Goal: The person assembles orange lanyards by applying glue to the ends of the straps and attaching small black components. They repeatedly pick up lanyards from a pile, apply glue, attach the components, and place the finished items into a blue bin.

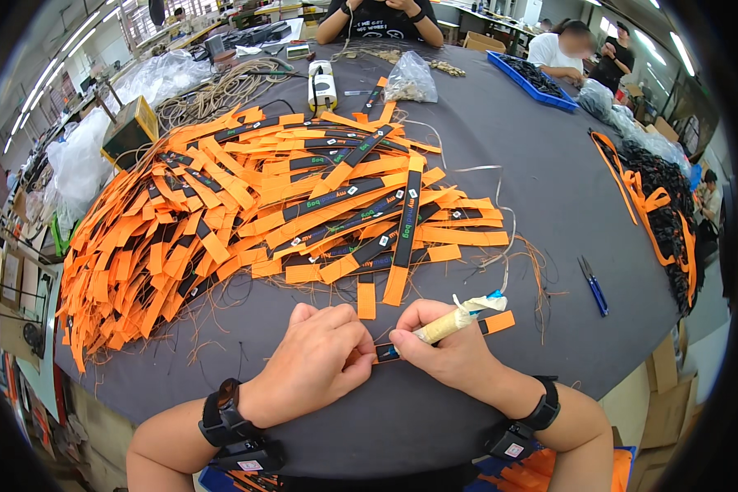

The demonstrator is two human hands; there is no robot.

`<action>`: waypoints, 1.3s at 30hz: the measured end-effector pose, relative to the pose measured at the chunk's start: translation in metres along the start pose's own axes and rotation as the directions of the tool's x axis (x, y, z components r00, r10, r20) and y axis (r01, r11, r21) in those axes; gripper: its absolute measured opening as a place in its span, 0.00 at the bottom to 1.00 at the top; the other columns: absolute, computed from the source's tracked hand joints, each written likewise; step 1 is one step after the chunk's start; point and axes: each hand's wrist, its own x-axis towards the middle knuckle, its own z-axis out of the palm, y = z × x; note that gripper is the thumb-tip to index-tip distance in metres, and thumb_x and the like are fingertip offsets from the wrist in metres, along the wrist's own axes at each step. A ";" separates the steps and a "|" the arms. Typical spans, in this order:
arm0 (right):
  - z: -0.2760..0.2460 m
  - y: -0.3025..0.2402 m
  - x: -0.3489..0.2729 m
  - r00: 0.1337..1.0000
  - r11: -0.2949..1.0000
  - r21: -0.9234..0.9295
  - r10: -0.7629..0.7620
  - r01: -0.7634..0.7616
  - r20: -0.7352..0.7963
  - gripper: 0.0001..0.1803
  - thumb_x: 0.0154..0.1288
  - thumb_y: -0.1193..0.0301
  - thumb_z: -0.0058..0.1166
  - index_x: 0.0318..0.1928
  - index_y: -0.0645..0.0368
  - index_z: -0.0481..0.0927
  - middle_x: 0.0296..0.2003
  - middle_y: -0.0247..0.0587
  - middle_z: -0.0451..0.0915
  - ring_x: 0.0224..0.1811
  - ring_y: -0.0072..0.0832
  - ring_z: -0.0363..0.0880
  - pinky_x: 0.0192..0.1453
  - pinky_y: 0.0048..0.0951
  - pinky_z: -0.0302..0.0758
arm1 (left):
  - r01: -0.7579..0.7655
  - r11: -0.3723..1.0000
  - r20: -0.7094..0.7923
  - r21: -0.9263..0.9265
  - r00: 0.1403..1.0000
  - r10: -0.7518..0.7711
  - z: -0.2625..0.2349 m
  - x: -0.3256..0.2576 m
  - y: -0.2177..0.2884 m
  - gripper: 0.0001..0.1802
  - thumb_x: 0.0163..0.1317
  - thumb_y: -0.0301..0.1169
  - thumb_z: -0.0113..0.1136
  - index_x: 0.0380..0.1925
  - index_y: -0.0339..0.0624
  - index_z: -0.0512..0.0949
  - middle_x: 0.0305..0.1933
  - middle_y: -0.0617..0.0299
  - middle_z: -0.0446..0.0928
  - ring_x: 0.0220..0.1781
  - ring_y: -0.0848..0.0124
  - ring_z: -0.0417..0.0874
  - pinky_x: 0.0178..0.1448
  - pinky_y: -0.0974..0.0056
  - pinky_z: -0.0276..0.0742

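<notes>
My left hand (316, 361) is closed, its thumb and fingers pinching one end of an orange and black webbing strap (500, 322) on the table. In my right hand (459, 357) is a pen-shaped tool (447, 325) wrapped in cream tape, with blue at its upper end. Its thin tip points down at the black part of the strap, close to my left fingertips; whether it touches I cannot tell. Part of the strap is hidden under my right hand. Just beyond my hands lies a large heap of similar orange and black straps (205, 221).
A pale wire (512, 221) runs from the tool towards a white box-shaped device (322, 86). Blue thread snips (593, 287) lie to the right. Farther off are a blue tray (533, 80) of black pieces, a clear bag (412, 78) and a black and orange strap pile (652, 205). Other people sit opposite.
</notes>
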 end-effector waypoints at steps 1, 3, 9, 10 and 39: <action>0.000 0.000 0.000 1.000 1.000 0.001 0.002 -0.002 0.000 0.08 0.66 0.71 0.62 0.31 0.61 0.79 0.21 0.25 0.73 0.23 0.12 0.66 0.25 0.21 0.62 | -0.001 1.000 0.000 -0.004 1.000 0.001 0.000 0.000 0.000 0.05 0.54 0.27 0.66 0.26 0.45 0.77 0.29 0.64 0.70 0.37 0.66 0.76 0.46 0.59 0.60; 0.000 0.000 0.000 1.000 1.000 0.006 0.011 -0.011 0.004 0.08 0.66 0.71 0.62 0.31 0.61 0.79 0.21 0.25 0.73 0.23 0.12 0.66 0.25 0.21 0.62 | 0.000 1.000 0.000 -0.014 1.000 0.000 0.000 0.000 0.000 0.05 0.54 0.27 0.65 0.26 0.45 0.77 0.29 0.64 0.70 0.37 0.66 0.76 0.46 0.59 0.60; -0.001 0.000 0.000 1.000 1.000 -0.004 0.018 -0.018 0.000 0.08 0.66 0.71 0.62 0.31 0.60 0.79 0.21 0.24 0.74 0.23 0.12 0.66 0.25 0.20 0.62 | 0.002 1.000 0.000 -0.030 1.000 -0.002 0.000 0.000 -0.002 0.05 0.55 0.27 0.65 0.26 0.45 0.77 0.29 0.64 0.71 0.37 0.66 0.76 0.47 0.59 0.60; -0.001 -0.001 0.000 1.000 1.000 -0.005 0.025 -0.025 0.001 0.08 0.66 0.71 0.62 0.31 0.60 0.79 0.21 0.24 0.74 0.23 0.12 0.66 0.25 0.20 0.62 | 0.001 1.000 -0.001 -0.031 1.000 -0.001 0.000 0.000 -0.002 0.05 0.55 0.27 0.65 0.26 0.45 0.77 0.29 0.64 0.71 0.37 0.66 0.76 0.47 0.59 0.60; -0.122 -0.021 0.014 0.892 0.549 0.787 0.153 0.282 -0.426 0.10 0.71 0.64 0.55 0.33 0.55 0.76 0.21 0.31 0.71 0.23 0.24 0.71 0.29 0.24 0.68 | -0.089 0.963 0.283 0.256 0.959 0.013 0.015 0.044 0.029 0.14 0.56 0.34 0.69 0.37 0.39 0.78 0.38 0.55 0.79 0.47 0.55 0.79 0.51 0.55 0.72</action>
